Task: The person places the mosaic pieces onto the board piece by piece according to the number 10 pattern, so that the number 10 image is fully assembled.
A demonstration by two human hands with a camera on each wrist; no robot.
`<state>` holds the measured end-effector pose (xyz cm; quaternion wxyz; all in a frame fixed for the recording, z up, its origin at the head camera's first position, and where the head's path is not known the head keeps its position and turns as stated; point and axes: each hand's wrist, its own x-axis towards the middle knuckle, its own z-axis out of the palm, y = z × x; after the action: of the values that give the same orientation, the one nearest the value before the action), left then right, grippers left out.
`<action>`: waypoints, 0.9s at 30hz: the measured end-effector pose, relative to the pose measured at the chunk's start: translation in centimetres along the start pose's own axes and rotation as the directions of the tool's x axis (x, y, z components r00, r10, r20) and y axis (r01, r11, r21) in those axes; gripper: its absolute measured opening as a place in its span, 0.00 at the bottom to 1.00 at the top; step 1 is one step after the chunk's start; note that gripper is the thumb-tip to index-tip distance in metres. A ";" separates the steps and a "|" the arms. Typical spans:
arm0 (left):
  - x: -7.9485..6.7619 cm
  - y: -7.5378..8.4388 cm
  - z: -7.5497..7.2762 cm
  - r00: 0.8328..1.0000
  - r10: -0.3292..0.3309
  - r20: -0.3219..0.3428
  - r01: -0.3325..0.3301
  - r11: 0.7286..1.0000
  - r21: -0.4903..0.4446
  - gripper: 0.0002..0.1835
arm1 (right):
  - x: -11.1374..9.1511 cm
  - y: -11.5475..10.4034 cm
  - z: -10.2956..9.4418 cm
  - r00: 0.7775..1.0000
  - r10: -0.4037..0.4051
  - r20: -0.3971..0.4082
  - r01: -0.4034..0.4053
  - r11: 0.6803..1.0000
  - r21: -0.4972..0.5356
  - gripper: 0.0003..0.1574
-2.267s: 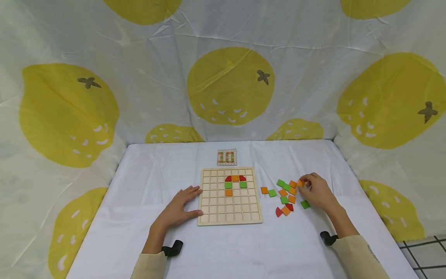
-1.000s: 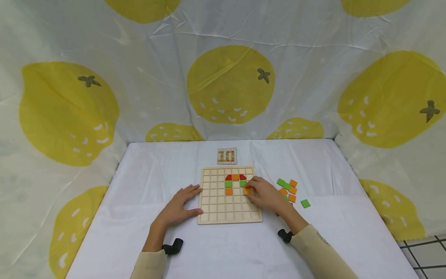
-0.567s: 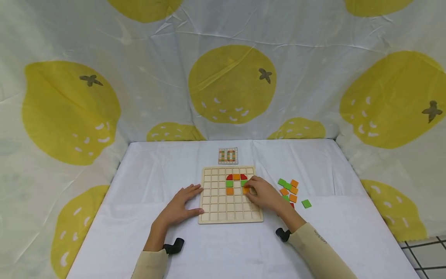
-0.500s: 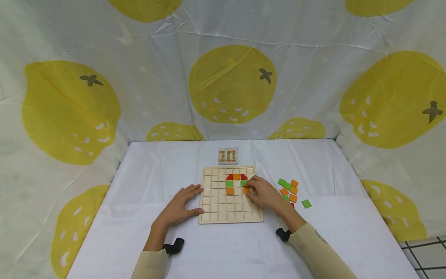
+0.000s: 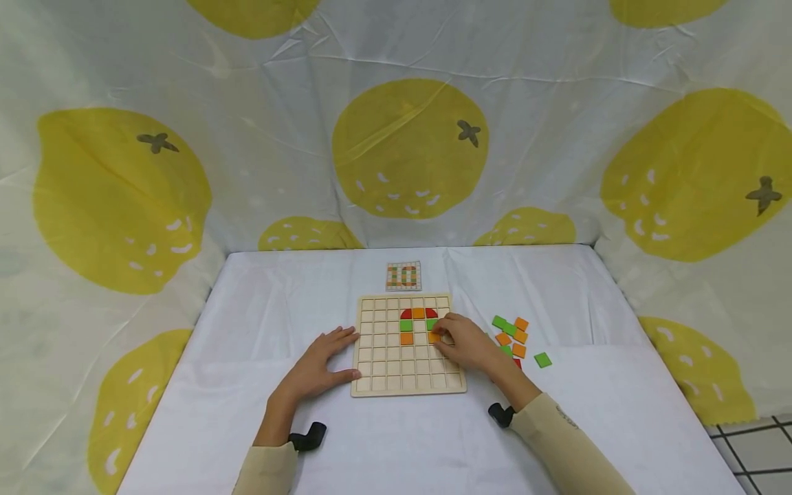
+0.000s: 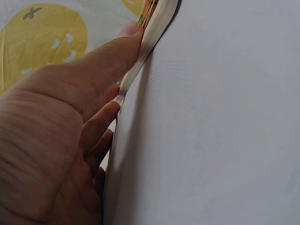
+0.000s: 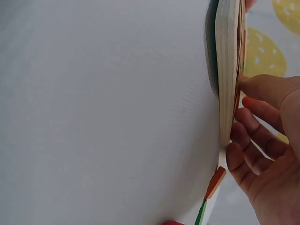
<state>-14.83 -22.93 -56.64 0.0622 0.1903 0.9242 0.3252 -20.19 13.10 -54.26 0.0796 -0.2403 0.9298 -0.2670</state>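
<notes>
A square wooden grid board [image 5: 386, 379] lies on the white cloth. In its upper right part sit two red rounded tiles, an orange tile [image 5: 419, 313] between them, green tiles [image 5: 405, 325] under the red ones, and an orange tile [image 5: 406, 338] lower left. My right hand [image 5: 469, 344] pinches another orange square tile [image 5: 434, 337] at the cell below the right green tile; fingers partly cover both. My left hand [image 5: 318, 366] rests with spread fingers against the board's left edge; the thumb [image 6: 112, 54] touches the rim in the left wrist view.
Several loose orange and green tiles [image 5: 520, 337] lie right of the board, some hidden behind my right hand and forearm. A green tile [image 5: 542, 360] lies apart from them. Behind the board is a small pattern card [image 5: 403, 276]. A lemon-print cloth [image 5: 408, 151] hangs behind.
My right hand has carried the orange tile from the loose tiles leftward onto the board. It has lately shifted the tile slightly left, beneath the green one. The left hand stays put.
</notes>
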 end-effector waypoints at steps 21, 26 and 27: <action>0.0 0.1 0.0 1.000 0.022 -0.002 -0.022 1.000 0.013 0.45 | -3.7 3.8 -4.8 0.980 0.113 -0.166 -0.107 0.993 0.047 0.19; 0.0 0.1 0.1 1.000 0.026 -0.011 -0.026 1.000 0.014 0.44 | -5.1 5.4 -5.6 0.972 0.130 -0.195 -0.124 0.991 0.043 0.20; -0.1 0.1 0.2 1.000 0.023 -0.008 -0.022 1.000 0.010 0.44 | -5.6 5.7 -5.7 0.971 0.132 -0.197 -0.126 0.991 0.042 0.20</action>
<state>-14.70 -22.83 -56.72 0.0538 0.1997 0.9239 0.3219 -19.22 22.66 -52.40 0.0068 -0.1503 0.9427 -0.2977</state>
